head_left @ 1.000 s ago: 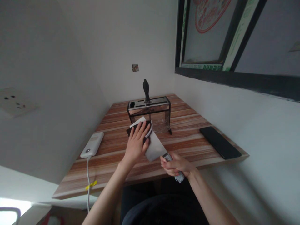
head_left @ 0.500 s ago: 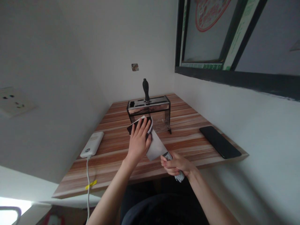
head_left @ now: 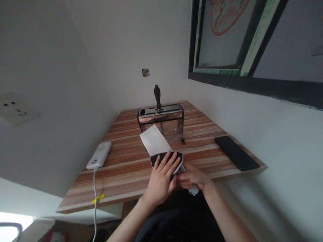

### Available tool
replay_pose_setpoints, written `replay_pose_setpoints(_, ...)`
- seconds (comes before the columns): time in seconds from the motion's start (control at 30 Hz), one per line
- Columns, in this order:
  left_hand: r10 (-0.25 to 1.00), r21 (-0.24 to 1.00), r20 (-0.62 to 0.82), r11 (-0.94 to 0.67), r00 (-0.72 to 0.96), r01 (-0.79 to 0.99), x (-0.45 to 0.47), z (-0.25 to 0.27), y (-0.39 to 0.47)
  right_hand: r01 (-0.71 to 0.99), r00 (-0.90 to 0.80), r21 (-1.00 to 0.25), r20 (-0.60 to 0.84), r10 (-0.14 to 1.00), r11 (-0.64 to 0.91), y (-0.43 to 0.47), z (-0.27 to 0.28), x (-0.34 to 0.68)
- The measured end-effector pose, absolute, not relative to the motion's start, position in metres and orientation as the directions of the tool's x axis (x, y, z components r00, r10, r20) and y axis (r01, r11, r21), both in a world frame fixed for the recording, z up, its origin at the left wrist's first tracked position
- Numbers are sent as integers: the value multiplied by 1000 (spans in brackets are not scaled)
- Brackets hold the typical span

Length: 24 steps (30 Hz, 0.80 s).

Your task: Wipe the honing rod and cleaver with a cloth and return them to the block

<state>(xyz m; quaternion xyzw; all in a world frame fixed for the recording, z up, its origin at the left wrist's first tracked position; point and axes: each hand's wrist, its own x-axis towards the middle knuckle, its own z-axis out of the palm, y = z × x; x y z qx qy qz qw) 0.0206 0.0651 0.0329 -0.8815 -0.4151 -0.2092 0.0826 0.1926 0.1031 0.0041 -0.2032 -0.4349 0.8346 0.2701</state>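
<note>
My right hand (head_left: 191, 177) is wrapped round the handle (head_left: 193, 190) of a cleaver, which seems covered in crinkled wrapping. The broad pale blade (head_left: 154, 139) points away and to the left, above the table's front part. Over the blade's near end, my left hand (head_left: 164, 178) presses a black sheet with a white edge (head_left: 178, 157). Its fingers lie across the sheet, thumb curled beneath. Whether the sheet is cloth or paper I cannot tell. The hands are close together, and the left one hides part of the handle.
Behind the blade stands a knife block (head_left: 161, 116) with clear sides and one black-handled tool (head_left: 157, 95) upright in it. A white power bank (head_left: 99, 154) with a cable lies left, a black phone (head_left: 236, 153) right. Walls border the wood-grain table (head_left: 126, 161).
My left hand has slid the black sheet down the blade, from its far end to near the handle, baring the far part. My right hand keeps its grip and place.
</note>
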Motion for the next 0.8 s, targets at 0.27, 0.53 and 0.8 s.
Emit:
replay_pose_setpoints(0.27, 684, 33, 429, -664, 589, 747, 19, 33, 62, -270, -747, -841, -124, 653, -468, 102, 6, 191)
replay_pose_setpoints(0.53, 686, 6, 445, -645, 576, 764, 12, 39, 76, -273, -779, -832, -104, 619, -484, 102, 10, 193)
replay_pose_setpoints(0.8, 729, 61, 528, -545, 436, 836, -3, 59, 108, -267, -819, -818, -86, 567, -510, 102, 16, 194)
